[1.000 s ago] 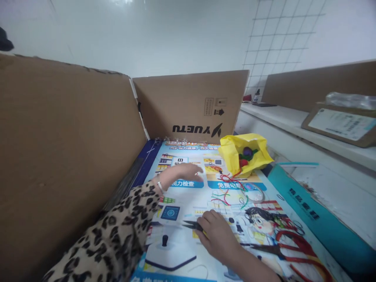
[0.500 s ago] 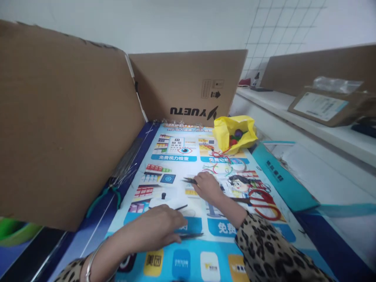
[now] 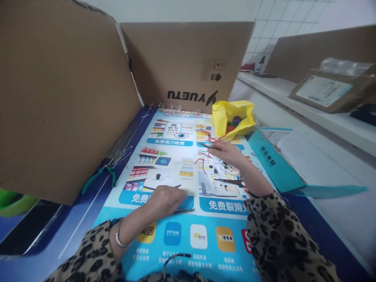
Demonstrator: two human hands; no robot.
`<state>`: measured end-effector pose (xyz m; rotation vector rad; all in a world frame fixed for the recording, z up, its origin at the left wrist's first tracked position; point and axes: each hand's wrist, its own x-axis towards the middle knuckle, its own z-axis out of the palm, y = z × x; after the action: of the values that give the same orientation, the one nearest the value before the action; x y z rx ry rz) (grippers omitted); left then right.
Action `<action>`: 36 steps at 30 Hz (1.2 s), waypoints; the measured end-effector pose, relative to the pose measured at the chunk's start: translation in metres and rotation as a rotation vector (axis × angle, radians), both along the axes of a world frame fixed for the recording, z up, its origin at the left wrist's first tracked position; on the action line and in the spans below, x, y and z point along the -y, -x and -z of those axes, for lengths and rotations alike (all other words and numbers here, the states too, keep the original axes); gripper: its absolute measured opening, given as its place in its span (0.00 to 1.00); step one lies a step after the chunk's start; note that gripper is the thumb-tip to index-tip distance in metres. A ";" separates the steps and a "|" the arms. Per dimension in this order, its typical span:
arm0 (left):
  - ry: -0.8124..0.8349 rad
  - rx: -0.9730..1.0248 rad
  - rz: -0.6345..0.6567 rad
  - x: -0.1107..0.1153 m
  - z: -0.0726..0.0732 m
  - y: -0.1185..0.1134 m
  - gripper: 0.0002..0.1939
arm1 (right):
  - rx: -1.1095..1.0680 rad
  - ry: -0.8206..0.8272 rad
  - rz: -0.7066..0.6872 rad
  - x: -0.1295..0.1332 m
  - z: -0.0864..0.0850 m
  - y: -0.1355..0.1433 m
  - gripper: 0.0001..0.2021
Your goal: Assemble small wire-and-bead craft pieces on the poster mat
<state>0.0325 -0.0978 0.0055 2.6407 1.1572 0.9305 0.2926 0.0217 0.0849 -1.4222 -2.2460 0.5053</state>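
My right hand (image 3: pixel 225 152) is closed on a slim, dark pointed tool (image 3: pixel 205 145), which looks like tweezers. Its tip points left, above the poster sheet near red and green cords (image 3: pixel 202 159). Behind my right forearm lie scissors; only their dark blades (image 3: pixel 230 181) show clearly. My left hand (image 3: pixel 167 200) rests low over the poster with curled fingers; what they hold, if anything, is hidden. A thin dark pointed piece (image 3: pixel 185 211) pokes out beneath its fingers, held or lying there, I cannot tell which.
A yellow bag (image 3: pixel 219 117) with coloured balls stands at the back right, beside a teal box (image 3: pixel 272 160). Pliers with teal handles (image 3: pixel 110 174) and thin wires (image 3: pixel 126 150) lie left. Cardboard walls (image 3: pixel 182 58) rise behind and left.
My right hand has moved away and to the right with the pointed tool, towards the cords and yellow bag. My left hand stays in nearly the same place; the camera view has shifted.
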 end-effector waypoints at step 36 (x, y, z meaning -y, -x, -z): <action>0.224 -0.390 -0.174 -0.007 -0.009 0.015 0.12 | 0.385 -0.108 0.052 0.114 0.077 0.095 0.07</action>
<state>0.0177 -0.0910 0.0143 2.6339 1.4916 0.2806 0.1976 -0.0918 0.0078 -1.6272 -2.4749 0.0943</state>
